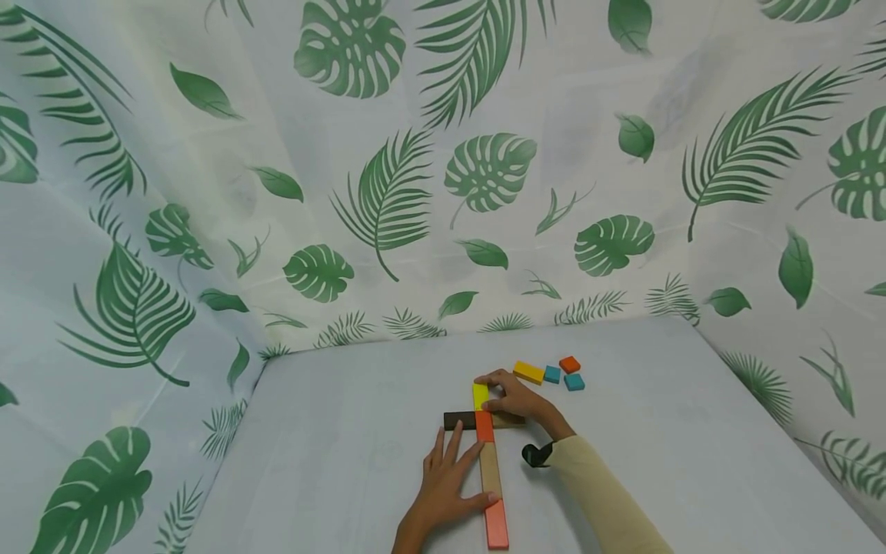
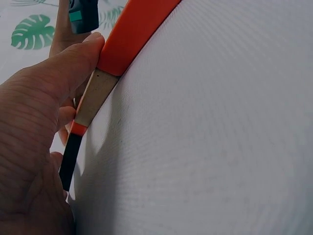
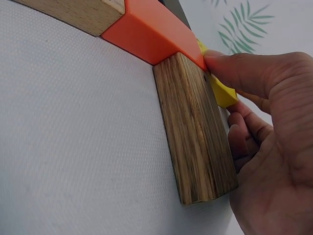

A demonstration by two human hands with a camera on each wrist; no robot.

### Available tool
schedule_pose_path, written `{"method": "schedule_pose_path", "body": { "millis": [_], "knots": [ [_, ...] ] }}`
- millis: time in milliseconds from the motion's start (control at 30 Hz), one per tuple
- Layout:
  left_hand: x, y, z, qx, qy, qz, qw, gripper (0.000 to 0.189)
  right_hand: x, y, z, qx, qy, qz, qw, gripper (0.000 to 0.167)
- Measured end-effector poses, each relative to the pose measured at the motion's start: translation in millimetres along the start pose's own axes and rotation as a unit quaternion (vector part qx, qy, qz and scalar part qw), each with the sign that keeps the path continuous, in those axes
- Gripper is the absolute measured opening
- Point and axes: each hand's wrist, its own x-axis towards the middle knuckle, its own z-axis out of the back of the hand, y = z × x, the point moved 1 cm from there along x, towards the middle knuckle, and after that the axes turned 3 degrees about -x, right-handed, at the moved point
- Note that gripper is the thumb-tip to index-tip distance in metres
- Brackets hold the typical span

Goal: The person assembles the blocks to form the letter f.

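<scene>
Wooden blocks lie flat as a cross on the white surface. A yellow block (image 1: 481,396) tops it, between the thumb and fingers of my right hand (image 1: 521,398). Below the yellow one is an orange block (image 1: 484,427), flanked by a black block (image 1: 459,421) on the left and a brown block (image 3: 193,132) on the right. The stem continues with a tan block (image 1: 490,471) and a coral block (image 1: 496,528). My left hand (image 1: 444,486) spreads its fingers along the left side, its thumb at the tan-coral joint and fingertips near the orange and black blocks.
Beyond my right hand lie a loose yellow block (image 1: 529,372), two blue blocks (image 1: 574,382) and an orange-red block (image 1: 570,365). A dark device (image 1: 536,455) sits at my right wrist. Leaf-patterned cloth (image 1: 415,231) walls the back and sides.
</scene>
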Motion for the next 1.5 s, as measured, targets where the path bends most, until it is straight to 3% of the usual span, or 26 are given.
{"method": "schedule_pose_path", "body": {
  "millis": [433,900,1267,1500],
  "knots": [
    [0.9,3.0,1.3,0.015,-0.015,-0.011,0.9997,0.085,0.5,4,1,0.005,-0.012,-0.007,0.9999,0.05],
    [0.6,4.2,1.2,0.012,-0.002,0.003,0.9999,0.085,1.6,0,-3,0.037,-0.025,-0.033,0.9985,0.043],
    [-1.3,3.7,-5.0,-0.01,0.014,0.019,0.9997,0.086,-7.7,0,-7,0.026,-0.02,-0.016,0.9993,0.05],
    [2.4,3.3,-3.6,-0.007,0.012,0.013,0.9998,0.086,-6.2,-1,-4,0.016,-0.021,-0.001,0.9997,0.05]
  ]
}}
